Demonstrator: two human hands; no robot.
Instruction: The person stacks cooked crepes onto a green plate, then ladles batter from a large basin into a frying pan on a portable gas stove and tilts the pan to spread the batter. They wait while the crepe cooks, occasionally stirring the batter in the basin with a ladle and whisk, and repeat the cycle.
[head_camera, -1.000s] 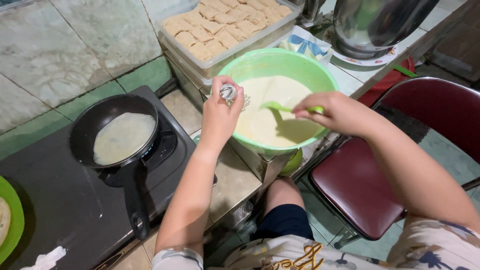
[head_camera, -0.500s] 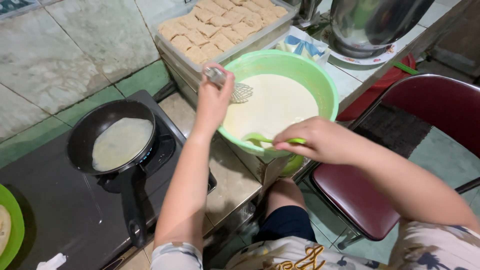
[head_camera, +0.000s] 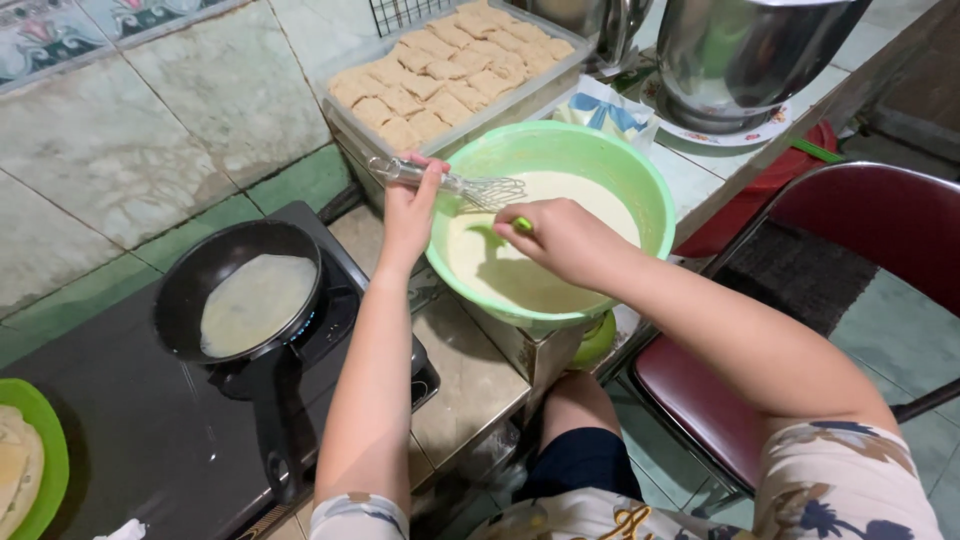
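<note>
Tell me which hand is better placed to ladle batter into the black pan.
Probably right: the right hand already holds the green ladle in the bowl's batter. The left hand, though nearer the black pan, holds a whisk.

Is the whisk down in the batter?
No: the left hand holds the whisk level across the green bowl's rim, its wires clear above the batter.

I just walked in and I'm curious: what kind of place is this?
Most likely a small home kitchen or food stall. A black pan with a thin crepe sits on a gas stove, a green bowl holds pale batter, and a tray of folded pastries stands behind it.
</note>
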